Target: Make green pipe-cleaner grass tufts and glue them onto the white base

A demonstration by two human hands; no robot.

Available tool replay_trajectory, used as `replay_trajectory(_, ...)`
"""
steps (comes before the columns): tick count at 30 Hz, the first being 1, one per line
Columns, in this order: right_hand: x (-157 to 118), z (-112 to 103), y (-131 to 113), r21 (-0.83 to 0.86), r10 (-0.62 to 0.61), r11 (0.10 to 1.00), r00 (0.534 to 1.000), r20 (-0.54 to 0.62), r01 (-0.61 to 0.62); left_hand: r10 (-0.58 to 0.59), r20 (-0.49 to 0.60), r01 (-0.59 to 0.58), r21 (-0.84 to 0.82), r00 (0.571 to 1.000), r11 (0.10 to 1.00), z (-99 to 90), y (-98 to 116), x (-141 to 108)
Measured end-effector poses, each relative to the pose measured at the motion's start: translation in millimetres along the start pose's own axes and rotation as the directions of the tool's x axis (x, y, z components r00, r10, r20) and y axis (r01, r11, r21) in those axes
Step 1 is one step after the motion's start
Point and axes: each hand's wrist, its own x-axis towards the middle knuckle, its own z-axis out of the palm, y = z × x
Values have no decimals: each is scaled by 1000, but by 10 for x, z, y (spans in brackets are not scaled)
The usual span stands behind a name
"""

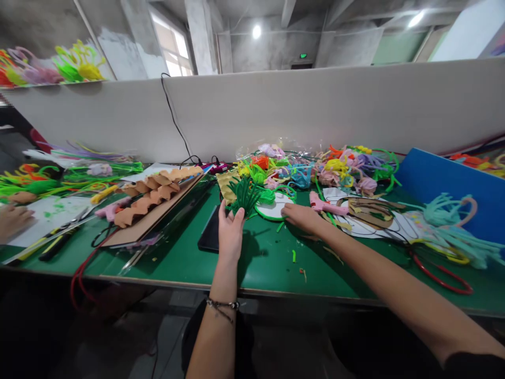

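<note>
Bare forearms (pixel 223 284) cross the worktop (pixel 252 275), hands apart: the left hand (pixel 231 225) pinches a green tuft (pixel 243 196) above it; the right hand (pixel 299 215) meets a white disc's (pixel 276 206) edge, grip unclear. Pinching lightly, low down, should keep the tuft uncrushed.

A single view looks out from the person's head, above the near edge of the desk (pixel 177 252), facing forward and down across it to the far edge and the panel (pixel 295 110) there. It is wide, reaching the ceiling (pixel 311 13) above, and near enough that both forearms stretch in from below toward the desk's middle.
</note>
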Motion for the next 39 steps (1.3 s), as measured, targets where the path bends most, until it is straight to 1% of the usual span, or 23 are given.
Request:
replay_trajectory(2,43,10,-71,-24,-21,999,1000,13,21,32,3,-32,27,999,999,-4,-27,-6)
replay_trajectory(6,50,-6,-121,-82,-60,995,998,30,63,91,14,-92,55,996,994,-8,-27,-23)
replay_trajectory(10,46,-39,-172,-133,-98,986,995,37,102,114,23,-115,86,993,990,-9,9,-57)
replay_trajectory(15,-23,-146,-196,-163,-118,980,993,1,117,131,28,-133,96,991,986,-46,22,-52)
replay_trajectory(18,-161,-249,-195,-175,-110,979,994,-24,104,108,19,-109,73,994,991,-83,33,-20)
replay_trajectory(20,-290,-297,-240,-183,-113,977,993,-33,106,96,18,-97,61,995,993,-95,49,-10)
replay_trajectory(22,-441,-303,-341,-188,-133,974,991,-32,125,108,29,-109,47,994,993,-85,67,-19)
replay_trajectory(24,-598,-263,-486,-184,-167,970,986,-20,160,124,50,-126,25,991,992,-49,78,-48)
replay_trajectory(26,-743,-197,-632,-166,-232,959,973,18,232,134,57,-135,10,989,991,7,71,-91)
replay_trajectory(29,-895,-103,-741,-52,-220,974,974,51,222,124,87,-128,49,988,991,110,31,-167)
replay_trajectory(31,-944,-66,-707,117,-208,972,978,23,204,125,127,-138,103,984,985,179,4,-221)
replay_trajectory(32,-956,-53,-663,235,-195,952,981,-19,194,136,160,-158,132,978,979,212,-5,-250)
replay_trajectory(33,-962,-44,-606,371,-167,910,983,-77,184,152,207,-187,161,966,969,242,-10,-282)
replay_trajectory(34,-964,-35,-544,509,-120,842,982,-143,177,168,273,-224,192,947,955,269,-12,-317)
replay_trajectory(36,-960,-11,-424,720,2,672,971,-237,174,160,448,-304,270,879,914,311,-14,-397)
replay_trajectory(37,-957,5,-374,782,45,595,964,-261,184,139,528,-346,317,838,883,325,-17,-441)
replay_trajectory(38,-955,25,-335,819,73,539,958,-278,197,114,588,-389,365,801,846,336,-25,-485)
replay_trajectory(39,-953,48,-307,841,112,502,948,-296,203,91,631,-430,409,770,805,343,-38,-527)
